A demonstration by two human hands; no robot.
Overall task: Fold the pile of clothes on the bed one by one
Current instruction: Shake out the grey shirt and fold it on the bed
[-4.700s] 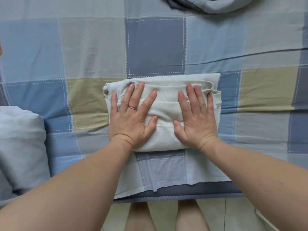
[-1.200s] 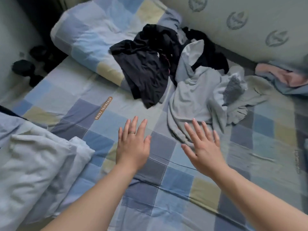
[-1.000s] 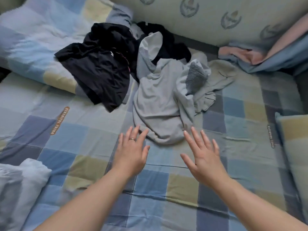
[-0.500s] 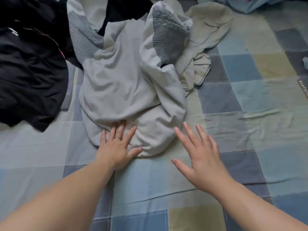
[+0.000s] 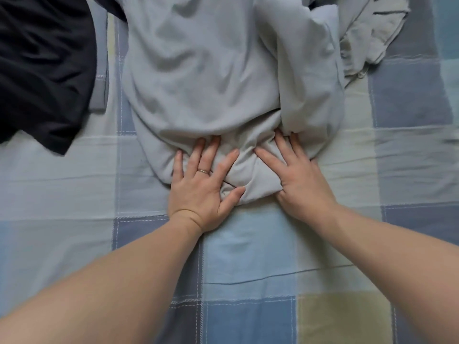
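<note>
Pressing left hand [image 5: 201, 192] and right hand [image 5: 300, 184], fingers spread, gripping nothing, onto grey garment [image 5: 211, 70] on bed [image 5: 248, 244]; black garment [image 5: 42, 70] beside.

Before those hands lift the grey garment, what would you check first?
1. Both hands on the grey garment: ok; left hand and right hand rest on its near edge.
2. Grip taken: not ok; the fingers lie straight on the cloth.
3. Free of the black garment: ok near the hands; farther up, cannot tell.
4. Free of the pale garment: cannot tell; they touch at the right.
5. Room on the sheet to spread it: ok.
</note>
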